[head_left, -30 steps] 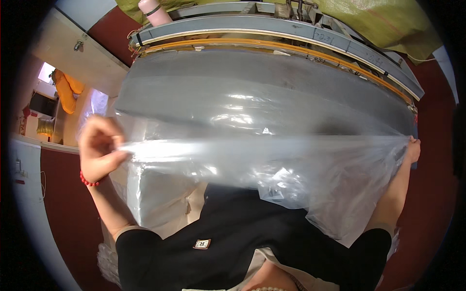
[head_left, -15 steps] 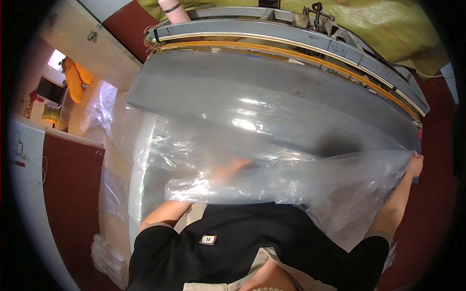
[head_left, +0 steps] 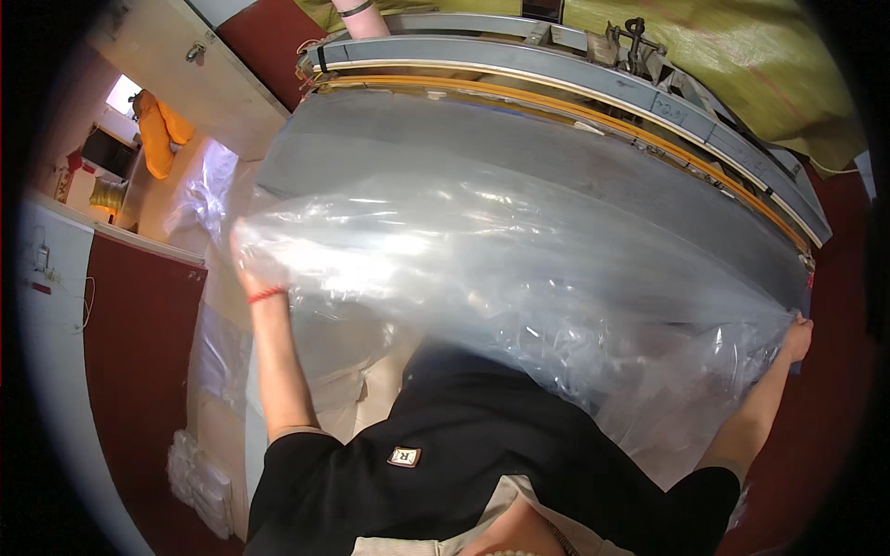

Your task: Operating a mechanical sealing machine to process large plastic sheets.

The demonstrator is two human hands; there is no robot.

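Note:
A wide sheet of clear plastic film point(head_left: 436, 250) stretches between my two hands, wrinkled and shiny, over a grey work surface point(head_left: 389, 130). My left hand point(head_left: 248, 250), with a red cord at the wrist, is closed on the film at the left side of the surface; its fingers are partly veiled by glare and film. Over at the right end, my right hand point(head_left: 797, 340) pinches the film's other corner. Loose folds hang between my arms and in front of my body.
Along the far side runs a long grey metal bar point(head_left: 556, 69) with orange strips point(head_left: 519, 97) below it. A metal clamp point(head_left: 635, 46) and a yellow-green woven sheet point(head_left: 714, 56) lie beyond. On the left are an open cabinet door point(head_left: 176, 65) and bundled plastic point(head_left: 199, 482).
My left hand has come out from beneath the film and moved left and away from me, pulling the film taut across. The right hand keeps its hold at the right end.

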